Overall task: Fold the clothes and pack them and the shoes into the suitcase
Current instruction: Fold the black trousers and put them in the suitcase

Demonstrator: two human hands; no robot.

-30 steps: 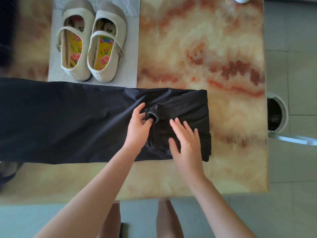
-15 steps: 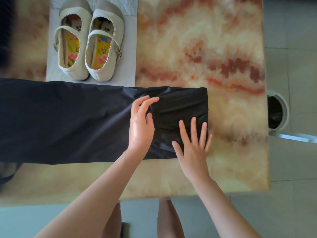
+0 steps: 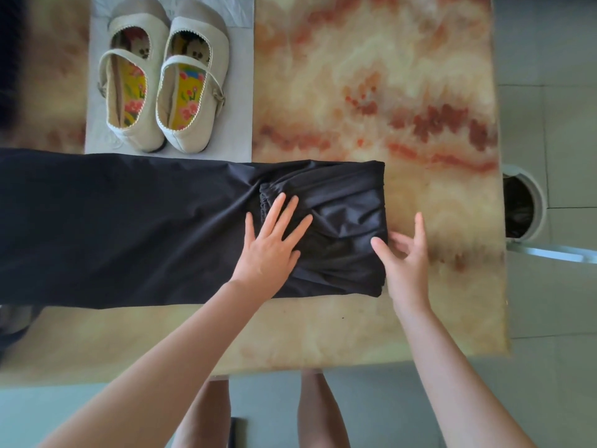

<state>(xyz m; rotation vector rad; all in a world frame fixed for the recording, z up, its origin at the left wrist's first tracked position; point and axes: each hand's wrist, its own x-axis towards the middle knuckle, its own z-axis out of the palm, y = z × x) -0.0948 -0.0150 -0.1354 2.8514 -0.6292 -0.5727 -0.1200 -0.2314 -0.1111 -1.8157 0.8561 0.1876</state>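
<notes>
The marbled tabletop (image 3: 371,92) spreads out under and beyond both my hands. Across it lie the black trousers (image 3: 113,227), their long stretch running away to the left of my left fingers. The folded-over end (image 3: 342,218) sits right under those fingers.

Beyond my left fingertips a grey sheet (image 3: 239,124) carries the pair of cream strap shoes (image 3: 164,88), well apart from my hands and untouched. I see no suitcase anywhere.

My left hand (image 3: 274,247) now lies flat and spread on the fold, pressing it down and gripping nothing. Half a second ago its fingers were curled at the gathered elastic waistband (image 3: 265,202), which now shows just past my fingertips.

My right hand (image 3: 407,257) has slid off the cloth, where it was spread flat a moment back. It now sits at the fold's right edge, thumb just at the fabric and the other fingers loose over bare table. They are blurred, and I can see nothing held in them.

I judge the first fold is set and smoothed. Most of the trousers are still unfolded, so packing is a long way off.
</notes>
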